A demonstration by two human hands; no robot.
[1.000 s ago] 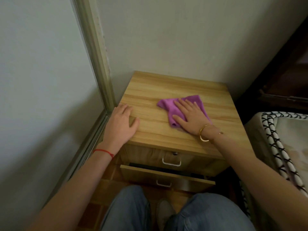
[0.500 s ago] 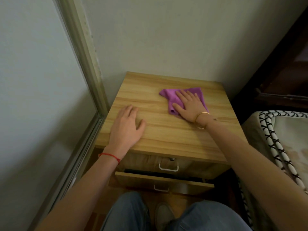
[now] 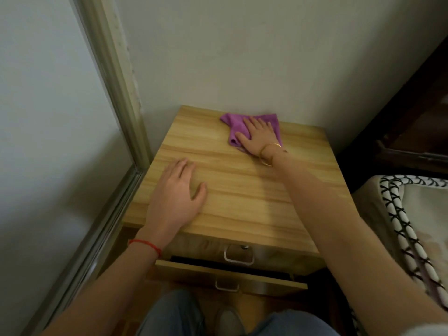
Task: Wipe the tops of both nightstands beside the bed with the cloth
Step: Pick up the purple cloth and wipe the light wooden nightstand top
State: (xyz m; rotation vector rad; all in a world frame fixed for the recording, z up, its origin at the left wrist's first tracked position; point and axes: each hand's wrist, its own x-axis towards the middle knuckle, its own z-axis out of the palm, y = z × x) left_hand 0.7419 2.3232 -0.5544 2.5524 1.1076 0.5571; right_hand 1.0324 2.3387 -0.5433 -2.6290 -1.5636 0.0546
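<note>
Cloth (image 3: 236, 124) under right hand (image 3: 258, 135), now farther back on nightstand (image 3: 242, 190).

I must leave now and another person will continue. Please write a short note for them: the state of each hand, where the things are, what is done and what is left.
Right hand: flat, fingers straight, pressing the purple cloth on the nightstand top, at the back edge by the wall.
Left hand: open, resting flat on the front left of the top, holding nothing.
Lower drawer stands partly open; the bed is to the right.
Done: wiping of this top is under way; how much is covered cannot be told.
Left: finish this top, then wipe the second nightstand, which is not in view.
</note>
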